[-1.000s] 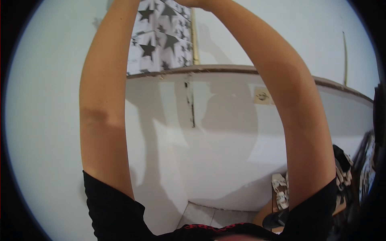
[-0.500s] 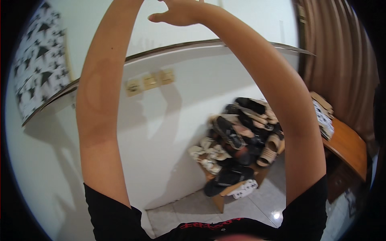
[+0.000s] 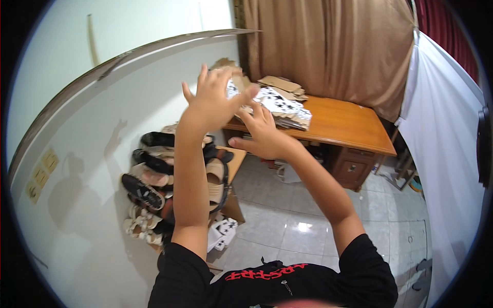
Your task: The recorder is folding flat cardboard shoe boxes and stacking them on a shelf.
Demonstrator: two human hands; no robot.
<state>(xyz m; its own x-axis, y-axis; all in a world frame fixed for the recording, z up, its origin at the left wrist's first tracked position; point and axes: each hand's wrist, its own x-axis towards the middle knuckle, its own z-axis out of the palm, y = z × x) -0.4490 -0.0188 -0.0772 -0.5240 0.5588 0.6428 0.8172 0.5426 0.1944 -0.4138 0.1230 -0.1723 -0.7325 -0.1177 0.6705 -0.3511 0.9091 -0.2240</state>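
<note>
Both my arms are raised in front of me. My left hand (image 3: pixel 211 102) is up with its fingers spread and nothing in it. My right hand (image 3: pixel 264 137) is just below and to the right of it, fingers apart, also holding nothing. The two hands are close together but I cannot tell whether they touch. Behind them, on a wooden desk (image 3: pixel 344 123), lies a stack of black-and-white star-patterned sheets (image 3: pixel 282 108) with pieces of brown cardboard (image 3: pixel 281 83) on top. I wear a black shirt with red print.
A low wooden rack piled with sandals and shoes (image 3: pixel 154 179) stands against the white wall at left. A brown curtain (image 3: pixel 328 46) hangs behind the desk. A white sheet (image 3: pixel 441 143) hangs at right. The floor is grey tile (image 3: pixel 303 220).
My view has swung to the right, from the wall to the desk and curtain. Both hands have come down from above my head into full view.
</note>
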